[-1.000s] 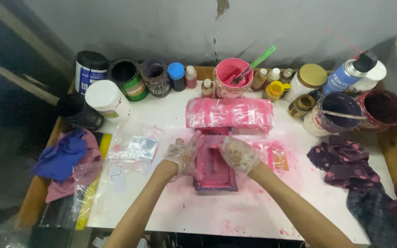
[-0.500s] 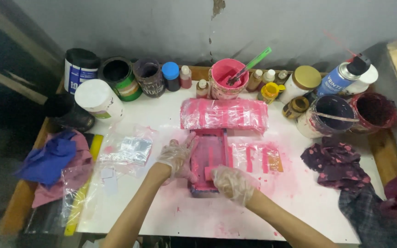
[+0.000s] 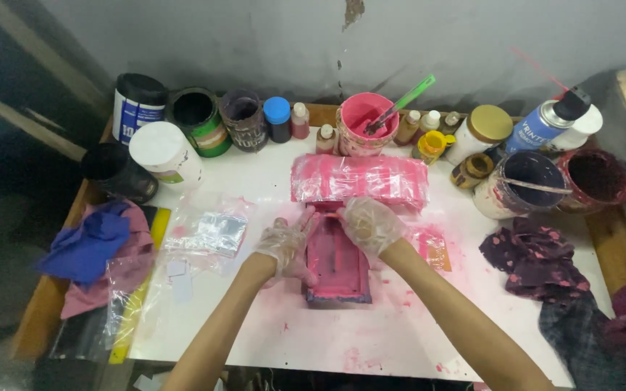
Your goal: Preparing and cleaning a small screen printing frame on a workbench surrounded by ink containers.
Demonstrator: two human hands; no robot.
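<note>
Both gloved hands grip a pink-stained rectangular frame [image 3: 336, 262] lying flat on the white table [image 3: 342, 340]: the left hand [image 3: 285, 247] curls around its left edge, and the right hand [image 3: 368, 224] presses on its far right corner. Just beyond the frame lies a pink-smeared plastic bundle [image 3: 360, 180]. Farther back stands a pink paint tub [image 3: 365, 123] with a green stick [image 3: 409, 98], and a spray can [image 3: 543, 123] stands at the far right.

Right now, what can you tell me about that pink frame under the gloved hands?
The pink frame is a small rectangular tray-like screen, smeared all over with pink ink, lying flat on the white table. Its far end meets a pink-stained plastic-wrapped block. The left hand grips its left edge; the right hand rests on its top end.
</note>
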